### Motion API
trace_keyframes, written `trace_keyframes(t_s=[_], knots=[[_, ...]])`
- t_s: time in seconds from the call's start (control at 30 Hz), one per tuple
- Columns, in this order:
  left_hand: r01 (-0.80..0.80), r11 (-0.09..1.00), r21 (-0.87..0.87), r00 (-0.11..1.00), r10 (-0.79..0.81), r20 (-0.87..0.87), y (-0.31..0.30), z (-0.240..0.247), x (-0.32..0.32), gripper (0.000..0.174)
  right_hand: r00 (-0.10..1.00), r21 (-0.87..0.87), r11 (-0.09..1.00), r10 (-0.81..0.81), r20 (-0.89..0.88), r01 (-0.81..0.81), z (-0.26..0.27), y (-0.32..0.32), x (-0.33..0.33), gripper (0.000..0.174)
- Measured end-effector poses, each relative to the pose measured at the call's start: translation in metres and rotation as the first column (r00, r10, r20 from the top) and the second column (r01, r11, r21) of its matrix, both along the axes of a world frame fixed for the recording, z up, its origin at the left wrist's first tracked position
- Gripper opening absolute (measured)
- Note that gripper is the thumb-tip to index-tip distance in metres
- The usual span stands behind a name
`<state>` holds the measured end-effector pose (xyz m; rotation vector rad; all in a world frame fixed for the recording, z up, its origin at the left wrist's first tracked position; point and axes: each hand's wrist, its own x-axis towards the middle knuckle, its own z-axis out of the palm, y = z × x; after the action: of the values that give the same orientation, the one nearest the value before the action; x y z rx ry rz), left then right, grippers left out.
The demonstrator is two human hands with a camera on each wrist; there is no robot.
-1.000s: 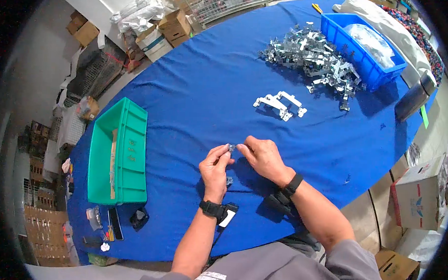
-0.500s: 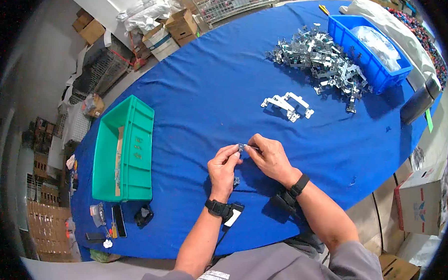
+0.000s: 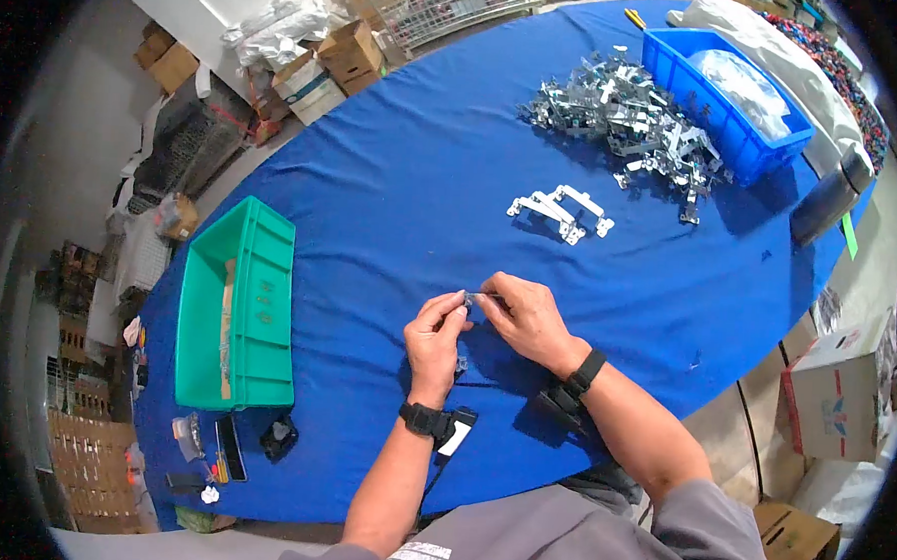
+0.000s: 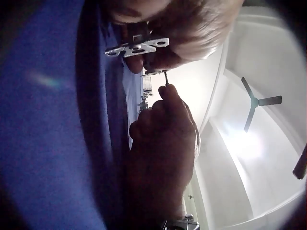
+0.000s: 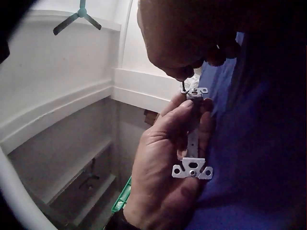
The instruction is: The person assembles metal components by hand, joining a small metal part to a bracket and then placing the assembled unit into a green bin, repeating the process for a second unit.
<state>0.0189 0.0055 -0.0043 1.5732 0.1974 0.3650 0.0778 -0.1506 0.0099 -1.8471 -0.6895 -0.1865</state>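
Note:
The left hand (image 3: 433, 347) grips a silver metal bracket (image 5: 193, 168) along its narrow bar, with a flat, holed plate showing at each end. In the left wrist view the near end plate (image 4: 139, 49) sticks out beside the left palm. The right hand (image 3: 532, 319) pinches a thin dark pin-like piece (image 5: 183, 86), whose tip meets the bracket's far end plate (image 5: 194, 90). Whether the tip sits in a hole cannot be told. Both hands are close together above the blue cloth.
Several loose brackets (image 3: 562, 213) lie beyond the hands, before a large bracket pile (image 3: 626, 113) and a blue bin (image 3: 711, 121). A green bin (image 3: 267, 317) stands left, a phone (image 3: 230, 449) near it. At the right edge is a dark bottle (image 3: 827, 201).
The head view has shifted slightly and back, moving the whole scene in the picture. Both hands keep the same hold on the bracket and the thin piece.

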Motion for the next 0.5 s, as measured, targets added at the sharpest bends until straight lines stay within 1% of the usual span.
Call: trace_keyframes(t_s=[0.07, 0.2, 0.27, 0.3, 0.4, 0.43, 0.47, 0.5], knots=[[0.013, 1.0, 0.002, 1.0, -0.013, -0.007, 0.0, -0.001, -0.002, 0.02, 0.999, -0.02, 1.0, 0.007, -0.047, -0.008, 0.0, 0.0, -0.002, 0.015], [0.021, 0.999, 0.025, 1.0, -0.021, 0.006, -0.001, 0.0, 0.003, 0.02, 0.999, 0.017, 0.999, -0.03, -0.016, 0.03, -0.005, 0.003, 0.002, 0.018], [0.029, 0.999, 0.017, 0.999, -0.028, -0.026, 0.001, -0.001, 0.0, 0.02, 0.999, -0.075, 0.997, -0.034, 0.03, 0.037, -0.007, 0.001, 0.002, 0.023], [0.027, 0.999, 0.024, 0.999, -0.027, -0.018, 0.001, -0.001, 0.0, 0.021, 0.999, -0.08, 0.996, -0.041, 0.017, 0.042, -0.01, 0.001, -0.002, 0.023], [0.025, 0.998, 0.054, 1.0, -0.025, -0.003, -0.003, 0.003, 0.0, 0.021, 0.998, -0.184, 0.981, -0.065, -0.016, 0.061, -0.009, 0.002, 0.001, 0.027], [0.034, 0.995, 0.092, 0.999, -0.034, -0.006, -0.003, 0.003, 0.0, 0.021, 0.996, -0.08, 0.994, -0.078, -0.043, 0.074, -0.007, 0.005, 0.0, 0.024], [0.037, 0.996, 0.084, 0.999, -0.037, -0.005, -0.002, 0.003, 0.001, 0.021, 0.996, -0.087, 0.993, -0.081, -0.042, 0.077, -0.007, 0.005, 0.001, 0.024], [0.038, 0.997, 0.074, 0.999, -0.037, -0.012, -0.001, 0.002, 0.001, 0.021, 0.997, -0.052, 0.996, -0.071, -0.036, 0.069, -0.004, 0.004, 0.0, 0.023]])
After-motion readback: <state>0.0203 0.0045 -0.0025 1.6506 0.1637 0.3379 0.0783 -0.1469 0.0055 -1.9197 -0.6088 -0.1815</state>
